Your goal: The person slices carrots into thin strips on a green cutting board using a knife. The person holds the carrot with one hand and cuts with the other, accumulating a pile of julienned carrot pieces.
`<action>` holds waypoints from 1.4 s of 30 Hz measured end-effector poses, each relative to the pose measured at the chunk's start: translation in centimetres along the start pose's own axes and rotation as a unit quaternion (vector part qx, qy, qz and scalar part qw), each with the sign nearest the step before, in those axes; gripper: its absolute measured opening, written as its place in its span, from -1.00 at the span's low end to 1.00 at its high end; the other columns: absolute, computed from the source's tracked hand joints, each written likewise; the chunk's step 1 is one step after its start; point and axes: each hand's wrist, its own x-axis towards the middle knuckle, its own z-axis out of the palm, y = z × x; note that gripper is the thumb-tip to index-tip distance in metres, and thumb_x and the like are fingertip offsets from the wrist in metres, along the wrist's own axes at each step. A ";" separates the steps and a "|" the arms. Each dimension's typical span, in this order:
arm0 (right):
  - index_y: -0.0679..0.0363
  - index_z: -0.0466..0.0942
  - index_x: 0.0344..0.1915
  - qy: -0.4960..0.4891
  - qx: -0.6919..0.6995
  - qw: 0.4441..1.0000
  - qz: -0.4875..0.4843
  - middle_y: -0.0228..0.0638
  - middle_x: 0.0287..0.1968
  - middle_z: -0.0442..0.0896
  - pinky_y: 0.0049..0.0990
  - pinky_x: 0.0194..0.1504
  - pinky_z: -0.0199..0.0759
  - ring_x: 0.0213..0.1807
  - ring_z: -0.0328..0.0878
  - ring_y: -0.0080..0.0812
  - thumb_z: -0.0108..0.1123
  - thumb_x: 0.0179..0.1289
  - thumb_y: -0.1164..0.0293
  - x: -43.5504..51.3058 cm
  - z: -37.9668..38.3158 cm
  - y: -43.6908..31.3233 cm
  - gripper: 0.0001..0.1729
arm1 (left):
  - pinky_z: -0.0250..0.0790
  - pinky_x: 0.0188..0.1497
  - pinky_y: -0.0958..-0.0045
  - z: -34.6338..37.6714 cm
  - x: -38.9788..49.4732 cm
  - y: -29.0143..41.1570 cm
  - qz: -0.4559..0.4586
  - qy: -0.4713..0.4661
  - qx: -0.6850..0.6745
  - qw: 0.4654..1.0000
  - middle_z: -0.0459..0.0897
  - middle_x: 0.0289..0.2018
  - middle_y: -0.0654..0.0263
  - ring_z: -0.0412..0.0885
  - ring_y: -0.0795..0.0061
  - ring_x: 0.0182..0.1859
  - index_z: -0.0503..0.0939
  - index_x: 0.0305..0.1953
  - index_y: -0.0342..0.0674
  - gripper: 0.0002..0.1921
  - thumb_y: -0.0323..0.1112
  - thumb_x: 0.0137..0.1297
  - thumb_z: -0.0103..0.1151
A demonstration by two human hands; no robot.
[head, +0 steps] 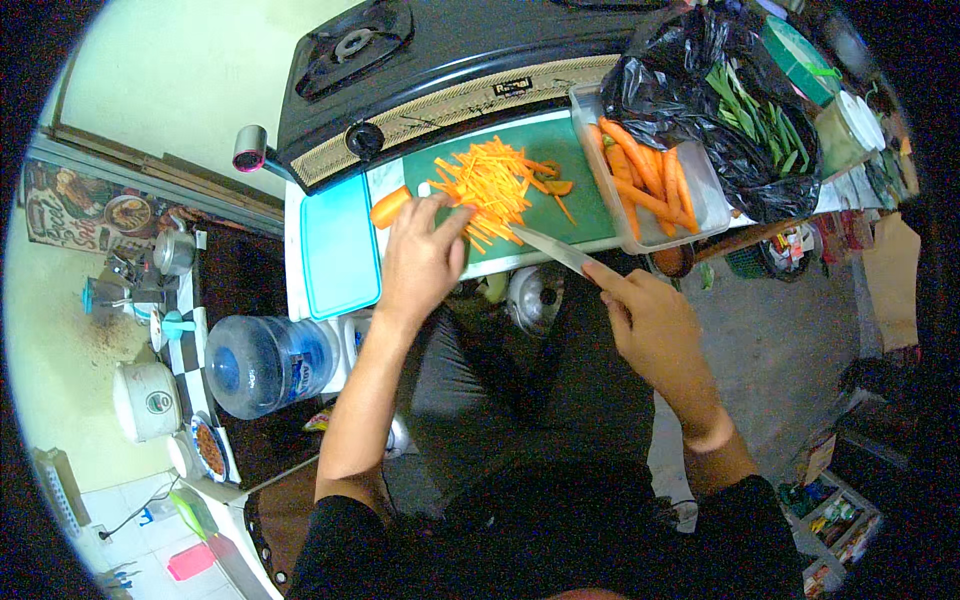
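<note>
A pile of carrot strips (491, 176) lies on the green cutting board (589, 154). My left hand (426, 251) is at the board's left part, its fingertips at the near left edge of the pile; whether they pinch any strips is hard to tell. A thick carrot piece (391, 208) lies just left of those fingers. My right hand (652, 322) holds a knife (551, 247) by its handle, the blade's tip touching or close to the strips at the near edge. Small carrot offcuts (557, 187) rest right of the pile.
Whole carrots (649, 176) fill a clear plastic container (712, 195) beside the board. A black plastic bag (720, 150) with green leaves (761, 124) lies farther right. Behind the board stands a gas stove (465, 37). A turquoise lid (341, 247) lies at left, above a large water bottle (274, 366).
</note>
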 end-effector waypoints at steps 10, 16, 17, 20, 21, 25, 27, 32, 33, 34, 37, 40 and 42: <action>0.00 0.70 0.32 -0.087 0.069 0.994 -0.016 0.02 -0.25 0.78 0.08 -0.11 0.64 -0.24 0.77 0.19 0.21 0.54 0.37 0.2 2.2 -0.8 -0.59 | 0.59 0.13 0.14 -0.4 4.7 -3.5 0.094 -0.090 -0.029 0.991 0.79 -0.03 0.24 0.68 0.12 0.06 0.81 -0.11 -0.16 -0.84 -0.37 0.30 0.47; -0.13 0.66 0.37 -0.166 0.005 0.986 -0.018 0.05 -0.20 0.82 0.18 -0.11 0.69 -0.19 0.81 0.18 0.09 0.59 0.29 2.8 3.6 -3.8 -0.56 | 0.59 0.15 0.15 -0.5 4.6 -3.8 0.074 -0.089 -0.044 0.992 0.80 -0.04 0.18 0.71 0.09 0.07 0.79 -0.13 -0.20 -0.87 -0.38 0.33 0.47; -0.14 0.66 0.37 -0.172 -0.002 0.985 -0.021 0.06 -0.19 0.82 0.18 -0.10 0.69 -0.18 0.81 0.18 0.10 0.59 0.29 3.2 3.6 -4.1 -0.56 | 0.59 0.16 0.14 -0.8 4.2 -3.8 0.059 -0.066 -0.058 0.994 0.81 -0.05 0.14 0.73 0.06 0.07 0.78 -0.14 -0.23 -0.88 -0.41 0.33 0.47; -0.13 0.65 0.39 -0.171 -0.018 0.985 0.007 0.09 -0.19 0.82 0.19 -0.08 0.70 -0.17 0.82 0.19 0.10 0.58 0.30 4.6 3.5 -4.2 -0.54 | 0.59 0.16 0.14 -1.1 2.1 -3.3 0.012 -0.001 -0.060 0.998 0.82 -0.07 0.10 0.75 0.04 0.03 0.76 -0.15 -0.27 -0.89 -0.46 0.34 0.47; -0.12 0.65 0.38 -0.156 -0.022 0.988 0.011 0.08 -0.19 0.82 0.19 -0.08 0.70 -0.16 0.83 0.19 0.10 0.58 0.30 5.0 3.5 -4.1 -0.54 | 0.59 0.16 0.14 -1.2 1.2 -3.0 -0.003 0.020 -0.054 0.998 0.82 -0.08 0.10 0.76 0.05 0.02 0.75 -0.15 -0.27 -0.88 -0.47 0.33 0.47; -0.05 0.63 0.40 -0.115 -0.032 0.993 0.001 0.08 -0.21 0.83 0.13 -0.11 0.75 -0.18 0.85 0.14 0.06 0.57 0.34 6.2 3.8 -3.4 -0.52 | 0.57 0.16 0.10 0.2 -2.7 -0.6 -0.011 0.044 -0.041 0.998 0.80 -0.12 0.15 0.73 0.04 0.03 0.75 -0.11 -0.26 -0.85 -0.49 0.31 0.46; -0.02 0.62 0.40 -0.110 -0.034 0.993 -0.009 0.08 -0.22 0.83 0.10 -0.13 0.77 -0.19 0.86 0.12 0.03 0.56 0.35 6.4 4.0 -3.2 -0.51 | 0.57 0.18 0.10 1.3 -4.0 0.3 -0.034 0.042 -0.041 0.998 0.81 -0.07 0.19 0.72 0.05 0.04 0.76 -0.10 -0.25 -0.83 -0.47 0.30 0.48; 0.00 0.61 0.39 -0.078 -0.005 0.996 -0.029 0.10 -0.21 0.82 0.13 -0.11 0.76 -0.20 0.85 0.18 0.04 0.58 0.33 6.1 4.4 -3.1 -0.53 | 0.58 0.21 0.10 2.3 -5.3 1.2 -0.066 0.053 -0.054 0.995 0.83 -0.01 0.18 0.72 0.06 0.10 0.79 -0.07 -0.24 -0.78 -0.44 0.26 0.53; -0.01 0.60 0.40 -0.085 -0.002 0.996 -0.029 0.10 -0.20 0.82 0.13 -0.12 0.76 -0.19 0.84 0.19 0.05 0.58 0.33 5.9 4.5 -3.2 -0.53 | 0.59 0.23 0.10 2.3 -5.3 1.3 -0.071 0.055 -0.060 0.994 0.84 -0.03 0.16 0.73 0.05 0.10 0.80 -0.07 -0.24 -0.78 -0.45 0.26 0.54; -0.01 0.59 0.42 -0.091 0.002 0.995 -0.028 0.10 -0.19 0.83 0.14 -0.12 0.75 -0.19 0.84 0.19 0.06 0.59 0.33 5.7 4.5 -3.2 -0.52 | 0.59 0.22 0.10 2.3 -5.4 1.4 -0.080 0.064 -0.061 0.993 0.83 -0.04 0.17 0.73 0.06 0.10 0.81 -0.07 -0.24 -0.77 -0.44 0.25 0.55; -0.05 0.54 0.47 -0.096 0.009 0.995 -0.036 0.08 -0.18 0.83 0.15 -0.13 0.75 -0.20 0.83 0.20 0.11 0.59 0.31 5.4 4.7 -3.4 -0.49 | 0.59 0.20 0.10 2.7 -5.4 2.1 -0.110 0.091 -0.056 0.988 0.82 -0.07 0.18 0.72 0.06 0.10 0.82 -0.07 -0.21 -0.75 -0.43 0.23 0.58; -0.15 0.55 0.49 -0.099 0.018 0.995 -0.027 0.07 -0.20 0.81 0.16 -0.09 0.68 -0.18 0.79 0.21 0.14 0.58 0.36 5.4 4.8 -3.8 -0.46 | 0.56 0.15 0.14 3.6 -5.2 2.7 -0.140 0.126 -0.042 0.981 0.81 -0.09 0.25 0.68 0.10 0.05 0.82 -0.17 -0.22 -0.81 -0.42 0.20 0.59; -0.21 0.54 0.51 -0.104 0.011 0.994 -0.028 0.08 -0.22 0.80 0.15 -0.07 0.65 -0.18 0.77 0.21 0.15 0.57 0.39 5.5 4.7 -4.0 -0.43 | 0.56 0.14 0.16 3.8 -5.0 2.7 -0.146 0.131 -0.038 0.980 0.82 -0.11 0.26 0.69 0.11 0.03 0.82 -0.17 -0.21 -0.81 -0.43 0.19 0.59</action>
